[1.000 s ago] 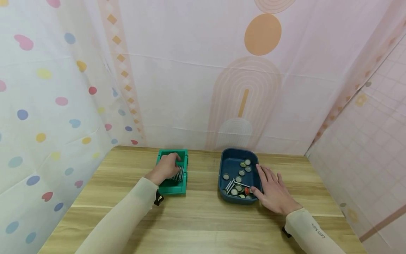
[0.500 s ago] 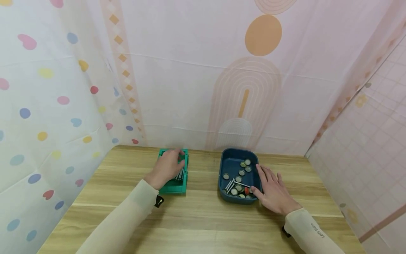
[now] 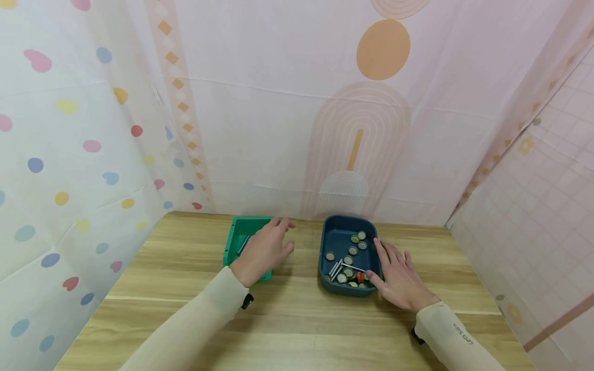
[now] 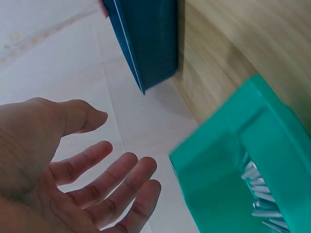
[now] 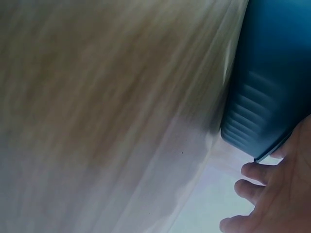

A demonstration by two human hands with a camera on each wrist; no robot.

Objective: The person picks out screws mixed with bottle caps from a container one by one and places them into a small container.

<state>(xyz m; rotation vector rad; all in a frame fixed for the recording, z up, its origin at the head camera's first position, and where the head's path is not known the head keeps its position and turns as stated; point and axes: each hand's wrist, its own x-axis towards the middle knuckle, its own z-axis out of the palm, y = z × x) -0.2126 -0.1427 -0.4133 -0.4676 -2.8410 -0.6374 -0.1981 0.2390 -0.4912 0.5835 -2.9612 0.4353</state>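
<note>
My left hand [image 3: 265, 250] hovers over the right side of a green plastic bin [image 3: 228, 252]. In the left wrist view its fingers are spread and loosely bent, with nothing between them. Silver screws or nails [image 4: 264, 199] lie in the bin, partly hidden by the hand in the head view. My right hand [image 3: 400, 278] rests on the right rim of a dark blue tub [image 3: 336, 238], fingers extended along it and thumb at the inner edge. Inside the tub are several bottle caps [image 3: 352, 251], a few long silver fasteners [image 3: 336, 269] and a small red piece [image 3: 360, 276].
Both containers stand on a wood-grain table [image 3: 297, 309], with a gap between them. A patterned curtain [image 3: 260, 129] hangs right behind the table, and further patterned cloths flank it left and right.
My left hand has risen out of the green bin and shifted right, uncovering some of its inside. The right hand and the blue tub have stayed put.
</note>
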